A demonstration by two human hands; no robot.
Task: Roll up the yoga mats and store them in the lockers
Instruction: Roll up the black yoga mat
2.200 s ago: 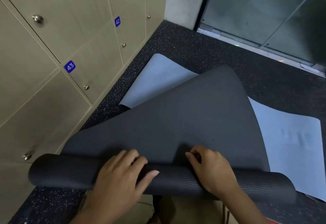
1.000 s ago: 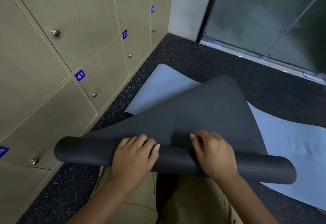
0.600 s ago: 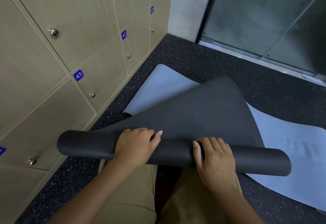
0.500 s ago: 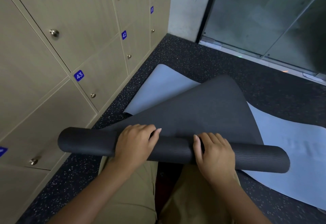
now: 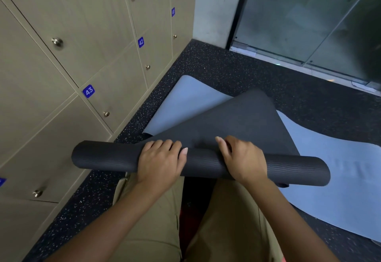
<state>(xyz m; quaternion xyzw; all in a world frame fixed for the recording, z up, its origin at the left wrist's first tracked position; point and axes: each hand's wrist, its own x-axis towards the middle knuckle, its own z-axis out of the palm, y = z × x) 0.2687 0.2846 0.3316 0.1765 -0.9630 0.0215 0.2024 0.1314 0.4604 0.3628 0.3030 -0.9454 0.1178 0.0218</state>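
**Both hands curled over a half-rolled black mat**

The left hand (image 5: 159, 161) lies over the top of the rolled black foam yoga mat (image 5: 206, 162), its fingers (image 5: 165, 145) curled forward over the roll's far side and the thumb stretched along the crest toward three o'clock. The right hand (image 5: 244, 159) sits just beside it on the same roll, fingers bent over the far edge; their tips press into the crease where the roll meets the loose sheet, so the ends are partly hidden. Both hands grip the roll; the palms and anything beneath them cannot be seen.

The roll is a thick matte cylinder with fine wavy ribbing, plainest toward its three o'clock end. It rests across the person's knees in tan trousers (image 5: 148, 220). From it the unrolled part rises toward twelve o'clock as a smooth dark sheet ending in a rounded corner.

Under that sheet lies a flat pale blue-grey yoga mat (image 5: 340, 179), its middle covered by the black one and its near corner cut off at the frame edge at four o'clock. A faint printed mark on it is too blurred to read.

The floor is black speckled rubber flooring (image 5: 237, 68). At nine to eleven o'clock stand beige wood-grain lockers (image 5: 86, 31) with round metal knobs and small blue plates numbered 41, 42 and 43. At one o'clock, frosted glass panels (image 5: 299, 14) are cut off by the frame.
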